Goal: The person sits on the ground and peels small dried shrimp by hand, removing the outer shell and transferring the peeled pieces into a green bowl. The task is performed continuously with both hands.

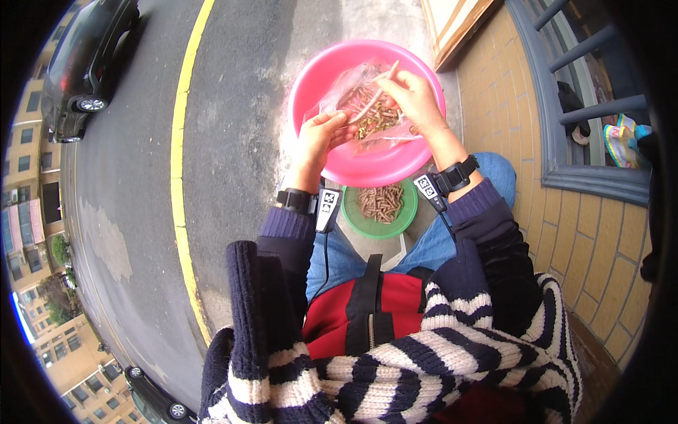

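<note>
A long, thin pinkish-brown stalk [369, 107], which looks like a plant stem, slants upward to the right between my hands. The fingertips of my left hand [323, 135] pinch its lower end, and my right hand [416, 98] grips it near the upper end, whose tip sticks out past the fingers. Both hands are above a pink plastic basin [347, 172]. In the basin lies an opened clear plastic bag [339, 95] with more stalks and yellow-green bits [373, 124]. Below, between my knees, a green plastic colander [352, 217] holds many short brown pieces [380, 203].
At right stand a tan brick wall [572, 228] and a barred window [551, 159]. A wooden-edged board [458, 32] leans by the wall. Left runs a road [127, 175] with a yellow kerb line [180, 159] and a dark car [87, 69]. Wrist devices [327, 206] trail cables.
</note>
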Demonstrator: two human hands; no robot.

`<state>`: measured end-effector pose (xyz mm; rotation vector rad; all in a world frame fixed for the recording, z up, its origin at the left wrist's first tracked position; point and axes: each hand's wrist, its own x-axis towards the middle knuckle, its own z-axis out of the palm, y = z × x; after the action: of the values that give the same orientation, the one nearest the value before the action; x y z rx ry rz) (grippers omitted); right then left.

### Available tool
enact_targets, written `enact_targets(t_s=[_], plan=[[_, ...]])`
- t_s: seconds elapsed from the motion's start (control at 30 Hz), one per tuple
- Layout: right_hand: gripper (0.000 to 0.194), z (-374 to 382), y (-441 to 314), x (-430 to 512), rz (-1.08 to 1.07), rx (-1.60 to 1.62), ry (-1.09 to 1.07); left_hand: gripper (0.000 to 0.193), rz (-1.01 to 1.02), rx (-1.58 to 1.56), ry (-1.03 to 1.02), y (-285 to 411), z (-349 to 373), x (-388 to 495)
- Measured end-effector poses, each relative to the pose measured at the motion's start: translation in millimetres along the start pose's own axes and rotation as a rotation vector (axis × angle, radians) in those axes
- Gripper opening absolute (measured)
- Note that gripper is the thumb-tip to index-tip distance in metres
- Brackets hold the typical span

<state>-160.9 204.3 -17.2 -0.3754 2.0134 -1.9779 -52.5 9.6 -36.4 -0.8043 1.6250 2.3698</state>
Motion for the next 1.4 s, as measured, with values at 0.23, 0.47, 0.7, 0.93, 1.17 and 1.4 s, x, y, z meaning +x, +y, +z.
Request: enact_targets(t_s=[0.23, 0.47, 0.7, 0.93, 1.17, 1.4], plan=[[0.021, -9, -4, 1, -0.115, -0.217, 0.087, 0.014, 0.188, 0.786, 0.24, -23, 12, 37], [0.021, -10, 1, 4, 0.05, -0.074, -0.005, 0.032, 0.6, 0.662, 0.084, -16, 17, 28], [0.022, -4, 4, 1, 0.183, 0.05, -0.191, 0.028, 0.332, 0.712, -0.097, 6, 36, -3], [0.016, -9, 8, -2, 0.036, -0.326, -0.316, 0.022, 0.321, 0.756, 0.058, 10, 28, -12], [0.018, 8, 15, -5, -0.37, -0.623, -0.002, 0.025, 0.239, 0.512, -0.119, 12, 20, -23], [0.017, -5, -3, 2, 0.219, 0.281, -0.166, 0.025, 0.203, 0.623, -0.198, 13, 19, -33]])
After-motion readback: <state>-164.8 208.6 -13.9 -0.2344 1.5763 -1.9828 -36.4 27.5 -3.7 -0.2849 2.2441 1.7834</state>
